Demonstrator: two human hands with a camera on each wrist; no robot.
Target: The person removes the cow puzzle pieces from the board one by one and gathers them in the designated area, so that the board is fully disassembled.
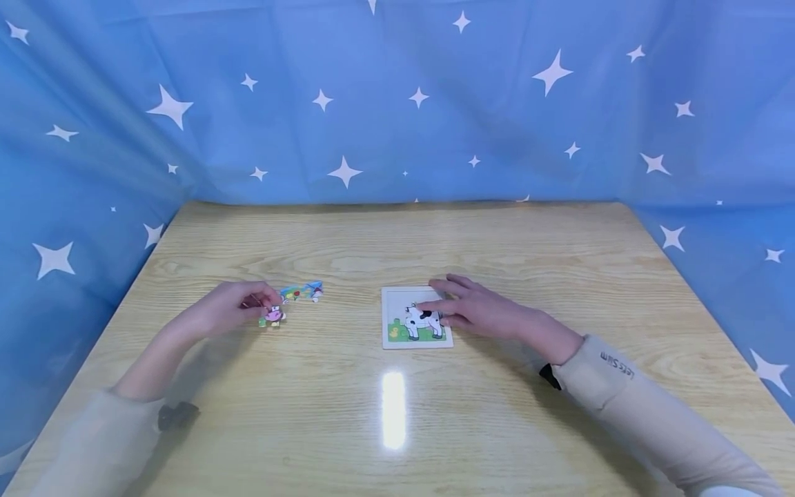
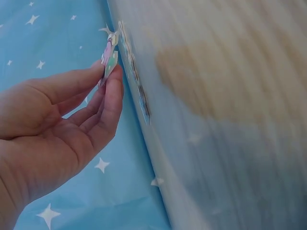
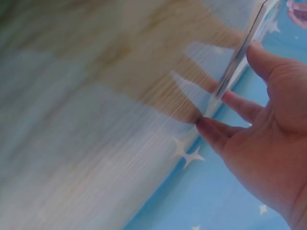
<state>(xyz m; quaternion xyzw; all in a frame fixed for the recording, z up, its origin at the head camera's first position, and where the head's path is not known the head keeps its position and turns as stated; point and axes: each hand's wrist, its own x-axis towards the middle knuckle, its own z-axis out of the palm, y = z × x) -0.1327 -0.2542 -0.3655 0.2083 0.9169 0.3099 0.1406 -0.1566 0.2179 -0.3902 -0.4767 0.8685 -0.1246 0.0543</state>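
My left hand (image 1: 230, 307) pinches a small puzzle piece (image 1: 274, 316) with pink and green on it between thumb and fingertips. The left wrist view shows this piece (image 2: 110, 55) edge-on, held above the table. My right hand (image 1: 481, 309) lies at the right side of a square white-framed puzzle board (image 1: 385, 324), fingers extended. One finger reaches over the cow picture (image 1: 424, 323) in the board, and others lie by its upper right corner. In the right wrist view the thumb (image 3: 264, 60) meets the board's edge (image 3: 242, 50). The board's lower part holds fitted pieces; its upper part is plain white.
Loose colourful puzzle pieces (image 1: 301, 292) lie on the wooden table (image 1: 497, 428) just beyond my left hand. A blue curtain with white stars (image 1: 397, 131) stands behind the table and along its sides. Light glares off the tabletop in front of the board.
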